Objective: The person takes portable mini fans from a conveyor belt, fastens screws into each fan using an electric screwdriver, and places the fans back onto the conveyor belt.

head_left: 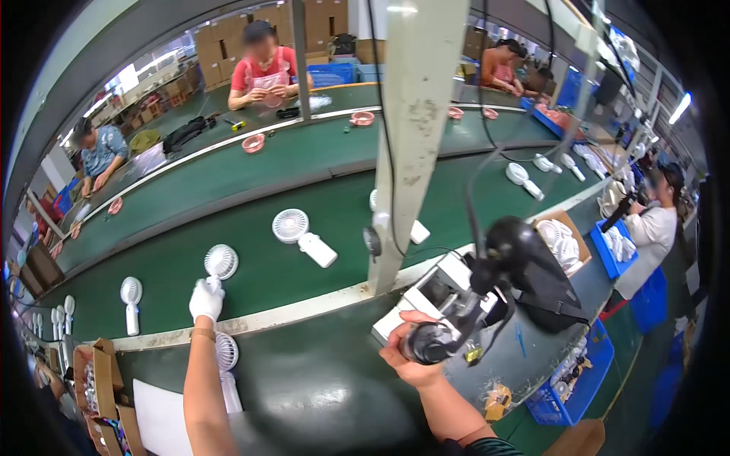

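Note:
My left hand, in a white glove, is closed around the handle of a white handheld fan on the green conveyor belt's near edge. The fan's round grille head points away from me, and its handle is mostly hidden by the glove. Another white fan lies on the bench beside my left forearm, partly covered by it. My bare right hand is wrapped round a black cylindrical part of a bench device with a white base. Blur there hides finer detail.
More white fans lie spaced along the belt. A cream post rises at the belt's near edge. Blue crates, a carton of fan parts and a black bag stand right. Co-workers sit across a second belt with pink parts.

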The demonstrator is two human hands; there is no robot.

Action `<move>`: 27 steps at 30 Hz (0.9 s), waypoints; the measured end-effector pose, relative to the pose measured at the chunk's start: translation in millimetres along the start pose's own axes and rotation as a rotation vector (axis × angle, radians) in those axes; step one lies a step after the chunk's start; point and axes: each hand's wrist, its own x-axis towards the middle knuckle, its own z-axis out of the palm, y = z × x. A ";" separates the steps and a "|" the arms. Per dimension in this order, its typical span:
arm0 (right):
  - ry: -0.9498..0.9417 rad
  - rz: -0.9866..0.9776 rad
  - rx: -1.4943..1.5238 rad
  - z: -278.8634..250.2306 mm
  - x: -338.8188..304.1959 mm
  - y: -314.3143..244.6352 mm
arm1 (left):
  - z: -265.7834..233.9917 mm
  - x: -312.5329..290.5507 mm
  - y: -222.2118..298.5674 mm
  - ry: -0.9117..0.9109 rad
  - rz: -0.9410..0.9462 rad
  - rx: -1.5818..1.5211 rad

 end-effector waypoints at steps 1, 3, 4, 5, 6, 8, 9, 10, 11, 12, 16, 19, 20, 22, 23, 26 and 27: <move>0.004 -0.026 0.012 -3.6 2.2 -0.8 | 5.8 -4.9 -2.5 0.085 0.101 -0.034; -0.170 -0.155 0.063 -11.0 4.3 -0.1 | 2.2 -2.0 7.7 0.001 0.132 0.010; -0.183 -0.147 0.070 -9.1 5.7 -1.1 | 1.3 -3.4 5.0 0.045 0.182 0.009; -0.171 -0.163 0.104 -6.8 6.9 -1.4 | -1.4 -4.1 7.2 0.089 0.240 0.007; -0.159 -0.179 0.136 -5.5 8.1 -1.8 | -6.7 -5.5 12.5 0.053 0.231 0.020; -0.191 -0.214 0.096 -4.8 9.5 -2.4 | -9.0 -7.9 14.4 0.045 0.225 0.030; -0.172 -0.190 0.136 -3.1 8.7 -2.4 | -11.1 -8.3 16.4 0.042 0.223 0.038; -0.153 -0.167 0.177 -1.4 7.8 -2.8 | -12.8 -8.5 20.8 0.025 0.203 0.027; -0.158 -0.171 0.180 -0.4 6.8 -2.4 | -14.4 -10.0 24.2 0.010 0.180 0.015; -0.103 -0.112 0.240 0.9 5.8 -2.3 | -10.7 -9.9 22.7 0.037 0.197 -0.032; -0.035 -0.026 0.262 1.8 7.4 -7.2 | -13.2 -41.1 49.0 0.083 0.235 -0.438; -0.013 0.025 0.330 3.2 8.4 -9.9 | -20.9 -92.4 72.5 -0.217 0.237 -1.316; -0.004 0.075 0.353 3.3 11.2 -16.5 | -20.7 -111.0 78.7 -0.287 0.238 -1.428; -0.051 0.116 0.332 -1.6 15.2 -20.3 | -28.6 -147.4 89.0 -0.496 0.089 -1.599; -0.105 0.158 0.315 -2.3 16.3 -23.3 | -25.8 -162.8 87.2 -0.513 0.084 -1.619; -0.173 0.107 0.333 -6.9 17.0 -17.5 | -12.6 -207.3 88.8 -0.652 0.002 -1.684; -0.237 0.047 0.301 -7.5 17.2 -14.9 | -11.3 -219.3 90.0 -0.721 -0.028 -1.671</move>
